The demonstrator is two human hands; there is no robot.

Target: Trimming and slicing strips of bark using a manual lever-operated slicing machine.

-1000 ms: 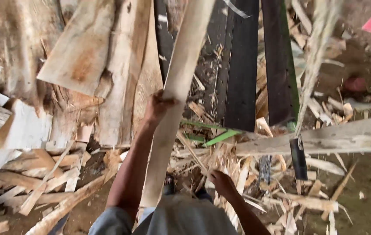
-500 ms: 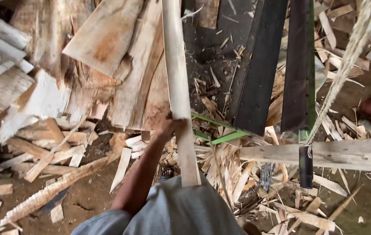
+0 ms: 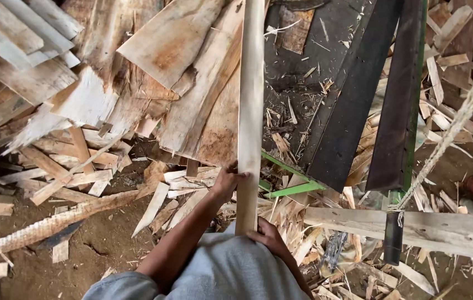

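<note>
A long pale wooden plank (image 3: pixel 251 100) runs from the top of the head view down to my body. My left hand (image 3: pixel 226 180) grips its left edge about two thirds of the way down. Lower, my right hand (image 3: pixel 269 236) is closed around the plank's near end, close to my grey shirt (image 3: pixel 231 272). The plank stands nearly vertical in the picture, over a heap of wood slabs and offcuts.
Rough wood slabs (image 3: pixel 181 72) are piled at the upper left. Dark metal rails (image 3: pixel 358 105) on a green frame (image 3: pixel 294 189) slope at the right. A rope (image 3: pixel 458 122) crosses the right side above a horizontal plank (image 3: pixel 414 225). Wood scraps (image 3: pixel 81 178) litter the dirt floor.
The plank has swung from a slight tilt to nearly straight. My right hand, apart from it a second ago, now holds its near end. The view has shifted right and down.
</note>
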